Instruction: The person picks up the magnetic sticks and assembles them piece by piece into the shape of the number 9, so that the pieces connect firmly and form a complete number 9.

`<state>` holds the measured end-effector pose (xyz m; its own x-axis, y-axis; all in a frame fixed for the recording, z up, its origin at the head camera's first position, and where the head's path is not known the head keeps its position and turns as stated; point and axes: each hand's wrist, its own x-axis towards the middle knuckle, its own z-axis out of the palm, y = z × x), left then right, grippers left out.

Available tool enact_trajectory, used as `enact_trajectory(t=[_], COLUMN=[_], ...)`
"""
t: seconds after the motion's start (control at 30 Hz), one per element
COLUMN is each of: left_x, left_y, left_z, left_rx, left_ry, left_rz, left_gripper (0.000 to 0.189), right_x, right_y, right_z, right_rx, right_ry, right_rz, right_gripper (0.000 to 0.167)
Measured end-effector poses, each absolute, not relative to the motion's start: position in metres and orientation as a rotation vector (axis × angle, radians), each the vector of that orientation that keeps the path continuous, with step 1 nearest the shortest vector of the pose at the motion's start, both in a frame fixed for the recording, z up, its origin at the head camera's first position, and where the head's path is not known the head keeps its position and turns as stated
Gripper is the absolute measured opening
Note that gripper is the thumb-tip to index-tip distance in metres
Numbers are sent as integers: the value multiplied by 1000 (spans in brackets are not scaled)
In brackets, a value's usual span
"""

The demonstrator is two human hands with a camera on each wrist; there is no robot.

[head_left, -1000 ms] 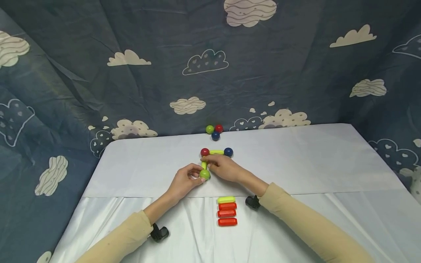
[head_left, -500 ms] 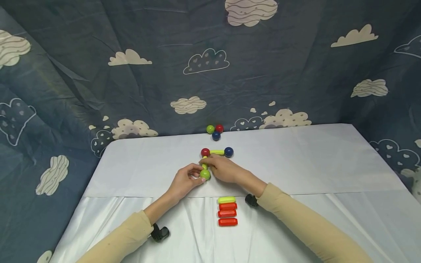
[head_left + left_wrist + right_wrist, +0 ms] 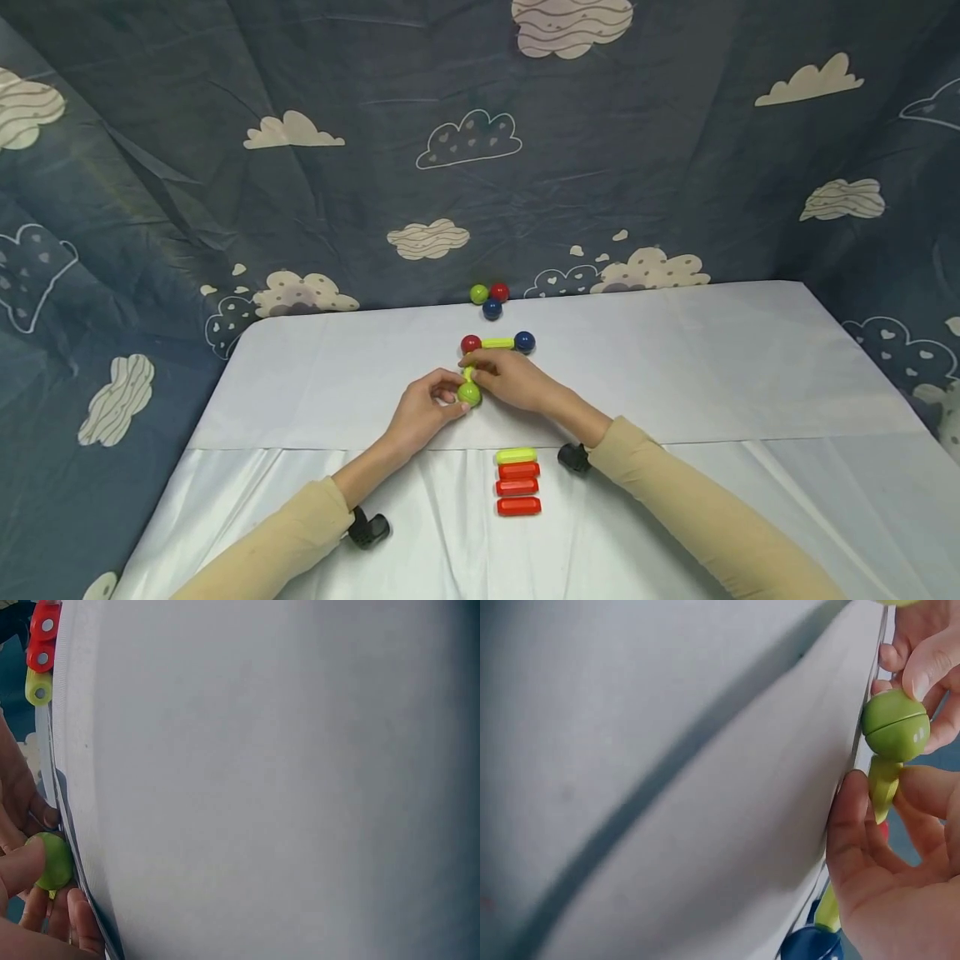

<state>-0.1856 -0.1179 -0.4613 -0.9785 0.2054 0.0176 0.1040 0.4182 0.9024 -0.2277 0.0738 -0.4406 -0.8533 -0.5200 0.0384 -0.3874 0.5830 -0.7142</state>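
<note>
Thumb and fingers of my left hand (image 3: 420, 414) pinch a green ball (image 3: 896, 727). A yellow-green rod (image 3: 883, 784) meets that ball, and my right hand (image 3: 517, 383) pinches it between thumb and fingers. Just past the fingertips in the head view lies a red ball (image 3: 471, 344). From it another yellow-green rod (image 3: 497, 343) runs right to a dark blue ball (image 3: 524, 342). Whether the held rod touches the red ball is hidden by the right fingers. In the left wrist view the green ball (image 3: 55, 861) shows beneath the left thumb.
At the table's back edge sit a loose green ball (image 3: 479, 293), a red ball (image 3: 499, 292) and a blue ball (image 3: 492, 309). Nearer the person, a yellow-green rod (image 3: 516, 456) lies above three red rods (image 3: 518, 487) on the white cloth (image 3: 675, 375). A cloud-patterned curtain (image 3: 360, 192) hangs behind.
The red and blue balls with their joining rod have shifted slightly away and to the right. The held green ball has moved slightly away too. Both hands keep their holds.
</note>
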Motion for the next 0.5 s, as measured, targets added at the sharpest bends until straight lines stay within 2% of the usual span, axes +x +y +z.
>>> enact_trajectory(t=[0.5], left_x=[-189], left_y=[-115], left_z=[-461], left_rx=[244], left_ry=[2584], left_rz=[1594], left_gripper=[31], right_x=[-218], right_y=[91], right_z=[-438], right_rx=[-726], right_ry=[2632], right_rz=[-1184], right_gripper=[34])
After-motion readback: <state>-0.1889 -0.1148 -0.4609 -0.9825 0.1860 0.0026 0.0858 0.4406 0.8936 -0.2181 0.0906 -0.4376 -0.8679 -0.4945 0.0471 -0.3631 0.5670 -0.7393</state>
